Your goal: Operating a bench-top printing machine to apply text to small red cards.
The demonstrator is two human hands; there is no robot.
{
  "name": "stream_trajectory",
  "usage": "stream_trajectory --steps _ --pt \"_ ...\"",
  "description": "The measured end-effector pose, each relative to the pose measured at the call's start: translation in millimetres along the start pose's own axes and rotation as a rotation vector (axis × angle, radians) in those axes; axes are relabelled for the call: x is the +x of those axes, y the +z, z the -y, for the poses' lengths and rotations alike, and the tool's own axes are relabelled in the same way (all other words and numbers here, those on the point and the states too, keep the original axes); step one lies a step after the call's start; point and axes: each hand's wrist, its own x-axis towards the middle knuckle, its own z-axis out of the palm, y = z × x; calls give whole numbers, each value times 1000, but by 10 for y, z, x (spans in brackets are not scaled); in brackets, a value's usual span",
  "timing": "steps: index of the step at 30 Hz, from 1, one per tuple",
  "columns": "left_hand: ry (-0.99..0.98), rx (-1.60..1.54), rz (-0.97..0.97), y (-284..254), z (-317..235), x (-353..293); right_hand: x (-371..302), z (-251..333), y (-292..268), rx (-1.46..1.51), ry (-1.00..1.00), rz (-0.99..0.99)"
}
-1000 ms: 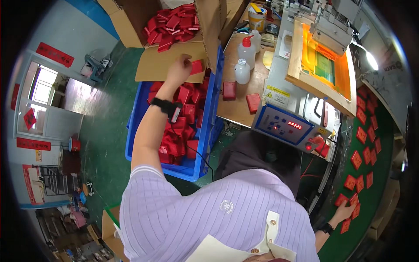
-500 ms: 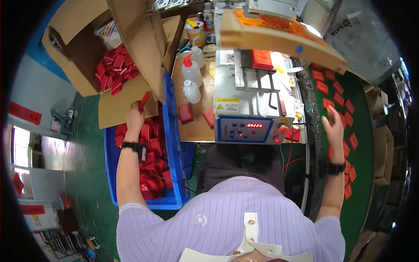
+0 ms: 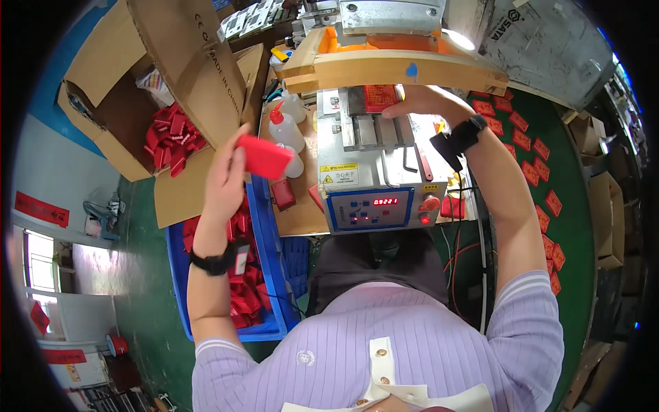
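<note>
My left hand (image 3: 223, 182) grips a flat red box (image 3: 266, 157) with a plain face, holding it above the blue crate's far end. My right hand (image 3: 427, 101) reaches under the wooden screen frame (image 3: 405, 71) of a printing machine (image 3: 364, 165). Its thumb lies against a printed red box (image 3: 380, 99) that sits in the metal fixture (image 3: 376, 132). The frame partly hides the fingers of that hand; they appear closed around the box's right side. Orange film shows inside the raised frame.
More red boxes fill the blue crate (image 3: 278, 288) and a cardboard carton (image 3: 141, 17) at left. White squeeze bottles (image 3: 285, 127) stand left of the machine. Printed red boxes lie spread on a green surface (image 3: 573, 206) at right. A control panel (image 3: 371, 208) faces me.
My left hand has lifted the red box from beside the carton toward the machine. My right hand has swung from the green surface to the printed box in the fixture.
</note>
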Motion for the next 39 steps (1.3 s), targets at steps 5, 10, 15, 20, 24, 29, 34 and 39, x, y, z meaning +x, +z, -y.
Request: stream_trajectory --steps 5,10,15,20,24,29,34,39 --pt "60 -11 214 599 -203 669 -169 89 -153 138 20 -157" --pt "462 242 380 1224 -144 1354 -711 -92 -216 175 99 -399" --pt "284 401 495 1552 -345 1597 -1387 -98 -279 310 183 -475" --pt "267 532 759 1811 119 1813 -1643 20 -253 280 243 -497" --pt "536 643 783 1762 -243 1189 -2032 11 -178 283 223 -532" --pt "473 -129 948 1141 -605 143 -2668 67 130 447 410 -686" --pt "121 -255 605 292 -307 -383 -4292 -176 683 -130 787 -821" --pt "-237 -202 -272 -555 460 -403 -5469 129 1153 -587 1264 -688"
